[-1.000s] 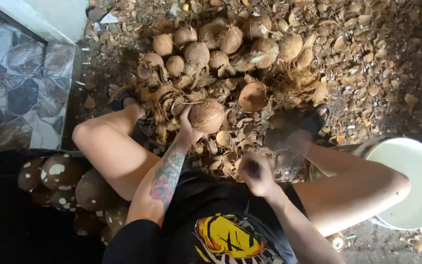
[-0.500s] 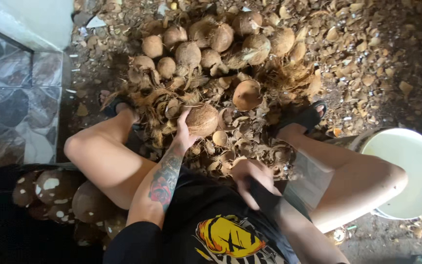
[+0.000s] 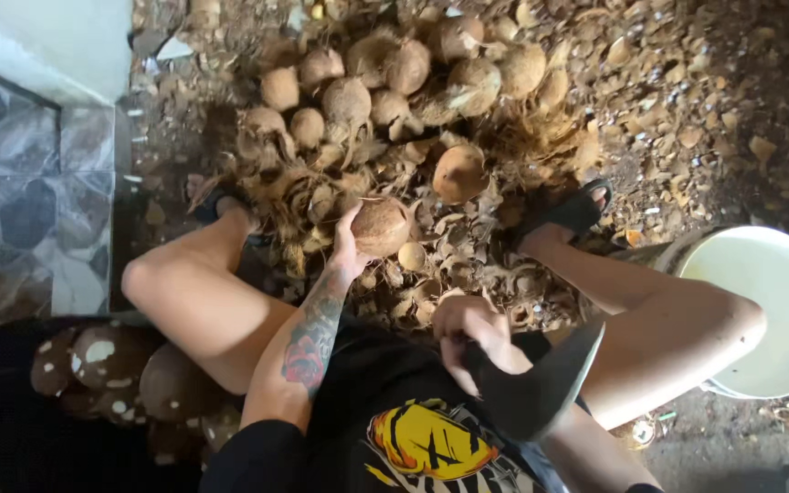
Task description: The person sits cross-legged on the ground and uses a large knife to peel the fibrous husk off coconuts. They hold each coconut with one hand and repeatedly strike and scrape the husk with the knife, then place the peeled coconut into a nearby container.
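I sit with knees apart over a heap of coconut husk pieces. My left hand [image 3: 351,248], on a tattooed forearm, grips a brown coconut [image 3: 382,225] held out over the husks. My right hand [image 3: 468,330] is closed on the handle of a broad dark blade [image 3: 541,383], a cleaver or machete, drawn back near my lap with the blade pointing right over my right thigh. Another husked coconut [image 3: 458,173] lies just beyond the held one.
A pile of several brown coconuts [image 3: 394,73] lies ahead. A white bucket [image 3: 783,310] stands by my right knee. Dark shelled coconuts [image 3: 111,365] rest by my left hip. Patterned floor tiles [image 3: 20,201] are at left. Black sandals [image 3: 573,208] cover my feet.
My right hand has pulled back toward my lap and the dark blade has come into view across my right thigh. The left hand keeps the coconut in about the same place.
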